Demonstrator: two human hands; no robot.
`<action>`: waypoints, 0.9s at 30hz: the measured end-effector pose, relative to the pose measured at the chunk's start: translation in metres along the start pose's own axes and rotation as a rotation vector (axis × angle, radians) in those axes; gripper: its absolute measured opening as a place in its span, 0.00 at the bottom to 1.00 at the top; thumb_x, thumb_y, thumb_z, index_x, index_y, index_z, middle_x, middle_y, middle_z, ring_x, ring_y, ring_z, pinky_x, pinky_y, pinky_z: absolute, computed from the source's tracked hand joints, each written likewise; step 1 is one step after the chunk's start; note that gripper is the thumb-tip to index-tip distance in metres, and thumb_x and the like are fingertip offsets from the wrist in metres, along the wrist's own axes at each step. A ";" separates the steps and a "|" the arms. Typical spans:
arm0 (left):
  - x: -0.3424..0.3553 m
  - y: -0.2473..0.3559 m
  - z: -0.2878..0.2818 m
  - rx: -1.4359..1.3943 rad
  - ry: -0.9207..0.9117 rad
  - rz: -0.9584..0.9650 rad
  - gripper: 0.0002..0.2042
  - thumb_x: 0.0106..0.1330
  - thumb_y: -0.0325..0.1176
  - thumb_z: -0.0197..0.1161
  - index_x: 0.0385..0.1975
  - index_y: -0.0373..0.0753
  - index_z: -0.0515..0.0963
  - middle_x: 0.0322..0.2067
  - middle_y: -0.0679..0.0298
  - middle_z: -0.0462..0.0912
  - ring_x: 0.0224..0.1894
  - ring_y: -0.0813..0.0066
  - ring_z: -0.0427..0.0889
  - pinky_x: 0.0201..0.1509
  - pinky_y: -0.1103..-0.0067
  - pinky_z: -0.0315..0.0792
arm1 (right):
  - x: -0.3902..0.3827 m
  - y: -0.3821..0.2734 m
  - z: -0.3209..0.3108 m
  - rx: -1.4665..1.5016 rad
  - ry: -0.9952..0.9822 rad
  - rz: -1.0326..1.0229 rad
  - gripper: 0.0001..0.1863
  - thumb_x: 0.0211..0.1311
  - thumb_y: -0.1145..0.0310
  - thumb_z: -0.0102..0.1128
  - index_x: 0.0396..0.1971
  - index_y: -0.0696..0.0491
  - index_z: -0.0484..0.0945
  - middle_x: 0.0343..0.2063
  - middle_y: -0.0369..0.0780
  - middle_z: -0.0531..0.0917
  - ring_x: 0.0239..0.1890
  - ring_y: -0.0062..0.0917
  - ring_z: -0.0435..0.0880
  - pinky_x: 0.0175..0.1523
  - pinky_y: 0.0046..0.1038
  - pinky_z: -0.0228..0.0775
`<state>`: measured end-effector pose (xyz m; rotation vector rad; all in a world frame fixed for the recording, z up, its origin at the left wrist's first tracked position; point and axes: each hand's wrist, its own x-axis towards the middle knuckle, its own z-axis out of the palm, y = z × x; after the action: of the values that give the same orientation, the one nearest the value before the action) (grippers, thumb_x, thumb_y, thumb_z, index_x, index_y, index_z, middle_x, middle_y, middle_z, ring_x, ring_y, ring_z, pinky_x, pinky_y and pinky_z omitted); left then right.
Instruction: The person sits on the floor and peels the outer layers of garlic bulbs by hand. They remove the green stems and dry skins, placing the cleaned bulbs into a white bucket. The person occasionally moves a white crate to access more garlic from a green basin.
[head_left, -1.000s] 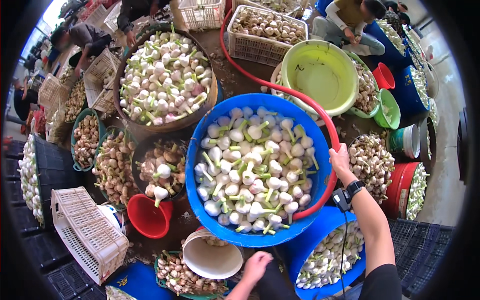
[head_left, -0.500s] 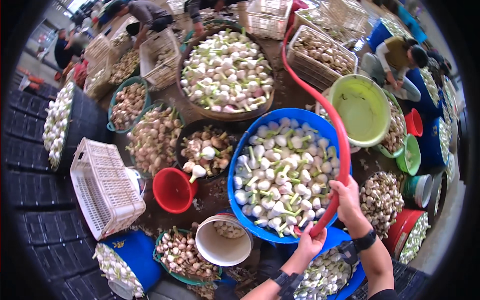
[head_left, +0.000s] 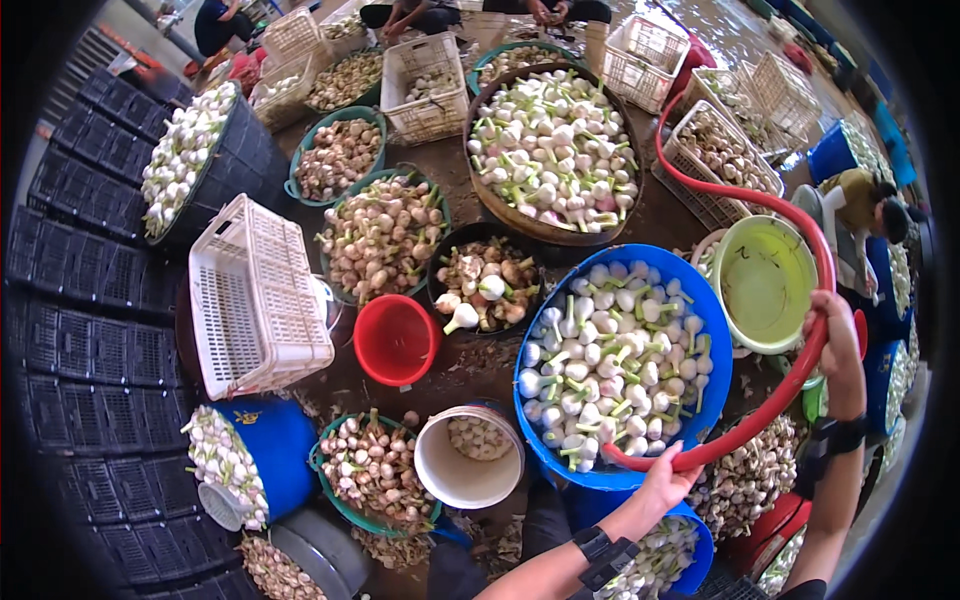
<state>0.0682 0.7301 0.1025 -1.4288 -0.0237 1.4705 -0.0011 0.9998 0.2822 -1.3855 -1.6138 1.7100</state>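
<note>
Both my hands grasp the red hose: left hand near its end, at five o'clock on the blue tub; right hand wrapped further along, outside three. The end sits inside six, by garlic bulbs. Spread hold probably steadies the bend, aiming that end inward.

Clock positions refer to the tub; 12 o'clock points away from the wearer. Garlic bulbs lie in the tub. The hose ends over the bulbs near 6 o'clock, crosses the rim at 5 and loops outside past 3. Left hand: on the hose at 5. Right hand: on the hose at 3. Vat: 11. Pan: 10. Basin: 2. Bucket: 8. At 9, in outward order: pail, crate, stacked crates.
</note>
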 end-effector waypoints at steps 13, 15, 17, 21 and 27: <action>-0.113 0.074 0.115 0.358 -0.162 0.545 0.10 0.61 0.38 0.59 0.33 0.39 0.71 0.27 0.62 0.78 0.30 0.70 0.80 0.35 0.70 0.78 | 0.010 -0.023 0.017 0.451 -0.013 0.236 0.07 0.55 0.74 0.56 0.30 0.55 0.66 0.19 0.36 0.71 0.18 0.23 0.73 0.26 0.24 0.72; -0.132 0.104 0.116 0.430 -0.165 0.682 0.09 0.60 0.37 0.60 0.33 0.41 0.71 0.26 0.64 0.77 0.28 0.71 0.79 0.32 0.73 0.78 | -0.007 -0.004 0.045 0.544 -0.044 0.330 0.07 0.56 0.73 0.56 0.30 0.55 0.66 0.19 0.36 0.70 0.21 0.25 0.73 0.30 0.25 0.73; -0.154 0.123 0.130 0.512 -0.076 0.762 0.09 0.58 0.38 0.61 0.30 0.42 0.71 0.24 0.65 0.77 0.25 0.72 0.79 0.28 0.74 0.77 | -0.021 0.017 0.060 0.549 -0.030 0.367 0.07 0.57 0.72 0.55 0.29 0.55 0.66 0.18 0.36 0.70 0.24 0.27 0.74 0.35 0.30 0.73; -0.166 0.194 0.138 0.616 -0.005 0.891 0.10 0.58 0.38 0.61 0.30 0.41 0.70 0.22 0.64 0.76 0.24 0.70 0.78 0.28 0.73 0.77 | -0.036 0.071 0.100 0.660 -0.067 0.485 0.08 0.59 0.70 0.54 0.30 0.56 0.65 0.20 0.39 0.71 0.26 0.32 0.75 0.42 0.39 0.74; -0.177 0.268 0.131 0.680 0.050 0.926 0.12 0.59 0.43 0.59 0.32 0.43 0.70 0.25 0.65 0.76 0.26 0.71 0.78 0.26 0.75 0.77 | -0.055 0.106 0.163 0.746 -0.073 0.535 0.11 0.61 0.68 0.52 0.38 0.56 0.63 0.28 0.44 0.73 0.32 0.34 0.75 0.49 0.50 0.71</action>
<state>-0.2401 0.5713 0.0989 -0.9076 1.1915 1.8856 -0.0811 0.8460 0.1790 -1.4085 -0.4978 2.3355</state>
